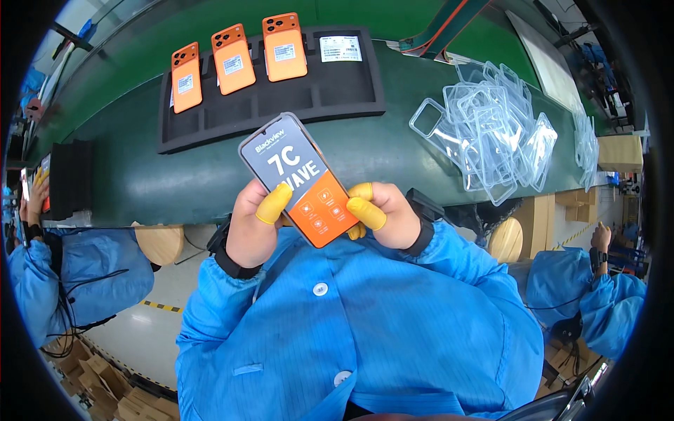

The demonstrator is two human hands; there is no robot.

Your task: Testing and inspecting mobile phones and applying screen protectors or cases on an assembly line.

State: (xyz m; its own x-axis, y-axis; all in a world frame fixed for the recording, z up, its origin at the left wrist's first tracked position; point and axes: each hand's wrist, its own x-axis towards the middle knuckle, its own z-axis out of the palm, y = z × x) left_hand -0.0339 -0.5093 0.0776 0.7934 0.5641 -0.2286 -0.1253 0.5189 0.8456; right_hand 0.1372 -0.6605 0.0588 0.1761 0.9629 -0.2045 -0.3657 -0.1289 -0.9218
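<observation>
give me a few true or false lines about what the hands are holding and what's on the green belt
1. Both hands hold one phone, the left hand and the right hand gripping its lower end. True.
2. The phone's screen sticker is all blue. False: it is grey above and orange below.
3. Three orange phones lie backs up on the black foam tray. True.
4. The clear cases sit stacked inside the foam tray. False: they lie in a loose pile on the green belt, to the right of the tray.
5. The thumbs wear yellow finger cots. True.
</observation>
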